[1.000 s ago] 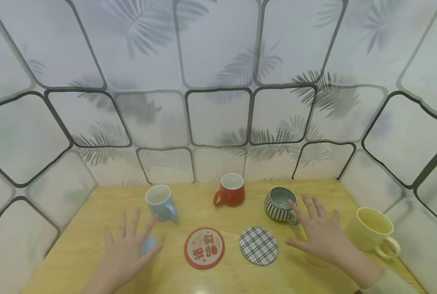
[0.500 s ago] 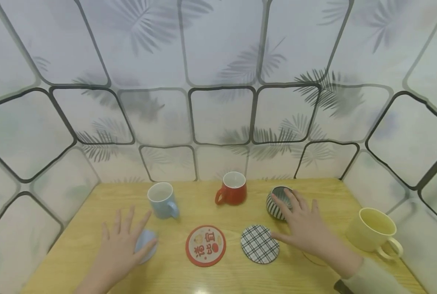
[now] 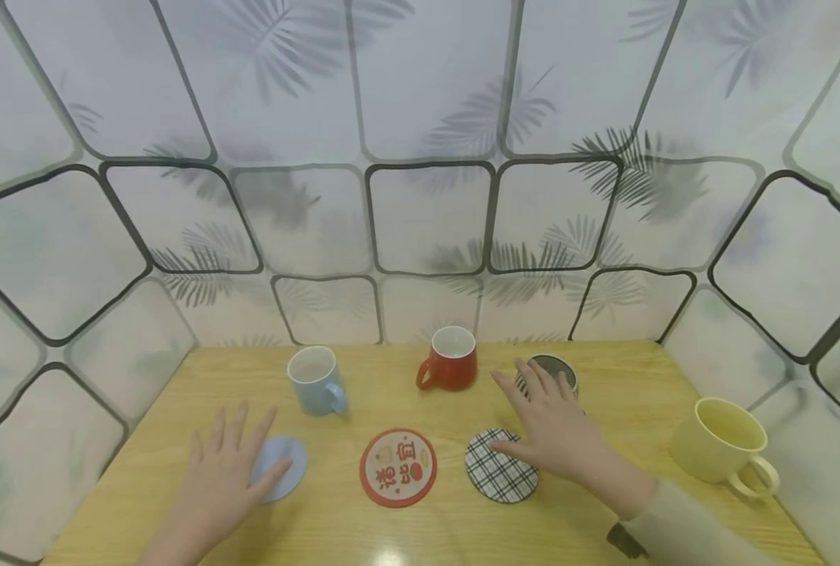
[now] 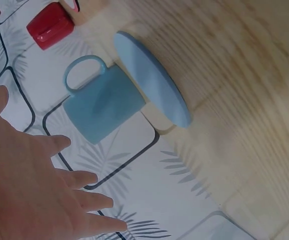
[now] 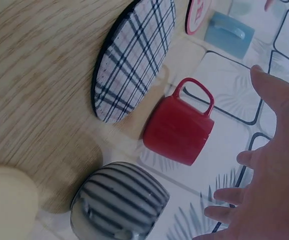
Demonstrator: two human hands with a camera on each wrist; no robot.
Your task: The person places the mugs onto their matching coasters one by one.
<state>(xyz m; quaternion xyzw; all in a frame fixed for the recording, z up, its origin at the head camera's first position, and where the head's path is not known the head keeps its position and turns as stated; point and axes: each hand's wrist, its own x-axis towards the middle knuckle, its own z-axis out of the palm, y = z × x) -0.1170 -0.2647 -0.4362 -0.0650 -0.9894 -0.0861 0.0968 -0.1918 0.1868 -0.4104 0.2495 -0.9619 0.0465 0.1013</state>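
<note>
My left hand (image 3: 218, 475), fingers spread and holding nothing, hovers beside a round blue coaster (image 3: 280, 469) and partly covers it. Behind that coaster stands a light blue mug (image 3: 316, 384), handle toward the right. With its fingers spread, my right hand (image 3: 557, 428) is over the table in front of a striped cup (image 5: 119, 200), and its fingers overlap the cup in the head view. Its thumb overlaps a black-and-white checked coaster (image 3: 500, 472). A red mug (image 3: 451, 362) stands at the back middle. Neither hand grips anything.
A red-rimmed coaster with printed characters (image 3: 398, 468) lies between the hands. At the far right stands a large yellow mug (image 3: 717, 440). A pale yellow disc (image 5: 7, 205) lies near the striped cup in the right wrist view. Patterned walls (image 3: 427, 220) enclose the wooden table (image 3: 420, 534).
My right hand has moved left, from beside the striped cup to in front of it and over the checked coaster's edge. My left hand has shifted slightly left, uncovering more of the blue coaster.
</note>
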